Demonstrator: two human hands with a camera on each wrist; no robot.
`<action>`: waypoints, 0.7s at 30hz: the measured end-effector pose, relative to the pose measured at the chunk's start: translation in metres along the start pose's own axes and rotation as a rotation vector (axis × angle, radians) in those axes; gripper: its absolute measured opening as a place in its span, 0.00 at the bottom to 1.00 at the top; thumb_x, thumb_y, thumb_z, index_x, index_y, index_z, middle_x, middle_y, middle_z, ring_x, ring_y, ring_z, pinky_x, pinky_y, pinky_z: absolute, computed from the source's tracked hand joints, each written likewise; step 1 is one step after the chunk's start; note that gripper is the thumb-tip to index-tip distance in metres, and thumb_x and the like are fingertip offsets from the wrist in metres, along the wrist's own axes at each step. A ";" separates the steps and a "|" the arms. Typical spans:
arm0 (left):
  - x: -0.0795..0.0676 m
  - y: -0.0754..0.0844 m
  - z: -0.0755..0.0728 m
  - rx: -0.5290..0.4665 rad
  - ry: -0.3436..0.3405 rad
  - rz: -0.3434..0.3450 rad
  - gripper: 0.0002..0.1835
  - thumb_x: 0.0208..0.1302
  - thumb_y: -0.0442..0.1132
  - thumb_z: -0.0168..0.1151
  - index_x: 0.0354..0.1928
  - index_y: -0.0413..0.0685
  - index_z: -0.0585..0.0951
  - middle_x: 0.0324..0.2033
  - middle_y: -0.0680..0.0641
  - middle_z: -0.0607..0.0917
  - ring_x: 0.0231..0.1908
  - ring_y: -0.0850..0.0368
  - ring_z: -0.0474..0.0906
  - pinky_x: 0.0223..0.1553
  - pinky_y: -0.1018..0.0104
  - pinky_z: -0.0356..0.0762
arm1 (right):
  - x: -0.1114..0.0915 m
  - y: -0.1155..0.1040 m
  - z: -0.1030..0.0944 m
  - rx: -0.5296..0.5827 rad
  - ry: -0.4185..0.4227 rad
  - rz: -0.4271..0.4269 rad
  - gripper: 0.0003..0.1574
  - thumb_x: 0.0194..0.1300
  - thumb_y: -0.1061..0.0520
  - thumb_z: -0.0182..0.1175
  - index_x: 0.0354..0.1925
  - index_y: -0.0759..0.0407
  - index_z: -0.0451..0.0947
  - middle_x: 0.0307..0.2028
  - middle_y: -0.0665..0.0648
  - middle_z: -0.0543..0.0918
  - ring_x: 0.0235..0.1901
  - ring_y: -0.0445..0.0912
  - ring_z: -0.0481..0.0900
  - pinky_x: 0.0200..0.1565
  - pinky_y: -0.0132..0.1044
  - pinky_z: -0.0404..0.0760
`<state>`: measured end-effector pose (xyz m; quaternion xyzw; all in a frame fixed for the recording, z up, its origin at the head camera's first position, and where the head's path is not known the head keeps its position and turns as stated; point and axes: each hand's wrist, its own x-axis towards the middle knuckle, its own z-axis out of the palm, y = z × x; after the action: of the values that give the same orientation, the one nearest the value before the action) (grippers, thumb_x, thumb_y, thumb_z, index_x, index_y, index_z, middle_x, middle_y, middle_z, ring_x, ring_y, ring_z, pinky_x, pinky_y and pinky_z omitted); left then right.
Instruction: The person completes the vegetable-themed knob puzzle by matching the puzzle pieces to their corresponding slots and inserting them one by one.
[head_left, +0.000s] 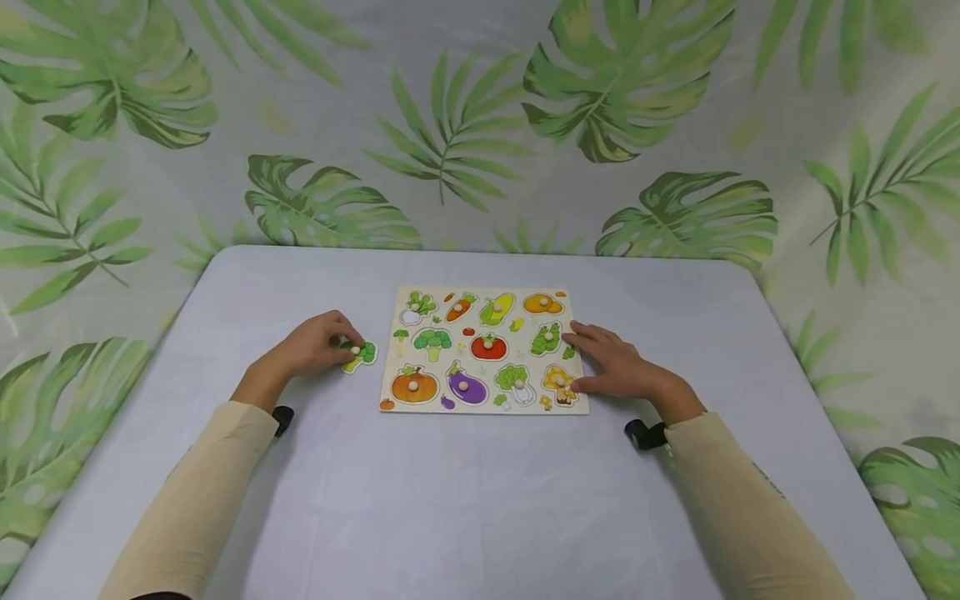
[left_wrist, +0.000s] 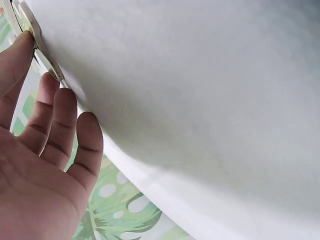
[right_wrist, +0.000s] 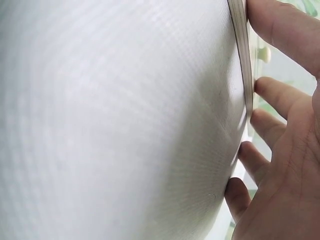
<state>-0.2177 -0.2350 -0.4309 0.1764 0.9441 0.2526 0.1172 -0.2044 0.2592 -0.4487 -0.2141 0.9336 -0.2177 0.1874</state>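
Just left of the wooden puzzle board [head_left: 519, 348], my left hand [head_left: 318, 343] pinches a broccoli puzzle piece [head_left: 366, 353] at its knob. In the left wrist view the thumb and fingertips are at the piece [left_wrist: 31, 22], low over the white cloth. My right hand [head_left: 618, 367] rests its spread fingers on the board's right edge, by the mushroom piece [head_left: 558, 379] and the leafy green piece [head_left: 546, 339]. The right wrist view shows the board's edge [right_wrist: 242, 55] against the fingertips. A knobless broccoli picture [head_left: 432, 342] shows in the board's middle row.
Other knobbed pieces sit in the board, among them a tomato [head_left: 489, 347], an eggplant [head_left: 467, 387] and a pumpkin [head_left: 414, 385]. A white cloth covers the table [head_left: 480, 500]. Behind it hangs a leaf-patterned curtain [head_left: 465, 225]. Each wrist wears a small black camera.
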 end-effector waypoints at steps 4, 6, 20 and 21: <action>0.001 0.001 -0.001 -0.011 0.006 -0.006 0.08 0.60 0.33 0.68 0.41 0.44 0.88 0.43 0.43 0.81 0.39 0.52 0.74 0.42 0.62 0.71 | 0.000 0.000 -0.001 0.013 -0.002 0.002 0.52 0.62 0.42 0.67 0.76 0.53 0.56 0.79 0.60 0.47 0.77 0.65 0.42 0.69 0.74 0.47; 0.002 0.000 0.000 -0.007 0.007 0.011 0.07 0.60 0.33 0.68 0.41 0.44 0.88 0.43 0.43 0.81 0.41 0.51 0.75 0.43 0.60 0.71 | 0.000 0.001 0.000 0.010 -0.005 0.006 0.53 0.62 0.42 0.67 0.76 0.53 0.56 0.79 0.60 0.47 0.78 0.65 0.42 0.69 0.74 0.47; 0.002 0.005 0.001 -0.028 0.050 0.041 0.06 0.60 0.33 0.69 0.39 0.43 0.88 0.46 0.41 0.84 0.50 0.42 0.79 0.54 0.44 0.76 | 0.001 0.005 0.002 0.003 0.003 -0.006 0.53 0.62 0.42 0.67 0.77 0.53 0.55 0.80 0.60 0.47 0.78 0.65 0.42 0.69 0.74 0.48; 0.003 0.006 0.001 -0.032 0.055 0.035 0.06 0.60 0.34 0.69 0.39 0.44 0.88 0.46 0.41 0.84 0.50 0.43 0.79 0.55 0.45 0.76 | 0.001 0.006 0.002 -0.001 0.001 -0.005 0.53 0.62 0.42 0.67 0.77 0.52 0.55 0.80 0.60 0.47 0.78 0.65 0.42 0.69 0.74 0.48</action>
<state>-0.2182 -0.2291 -0.4292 0.1841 0.9395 0.2746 0.0893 -0.2064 0.2625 -0.4536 -0.2166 0.9333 -0.2178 0.1861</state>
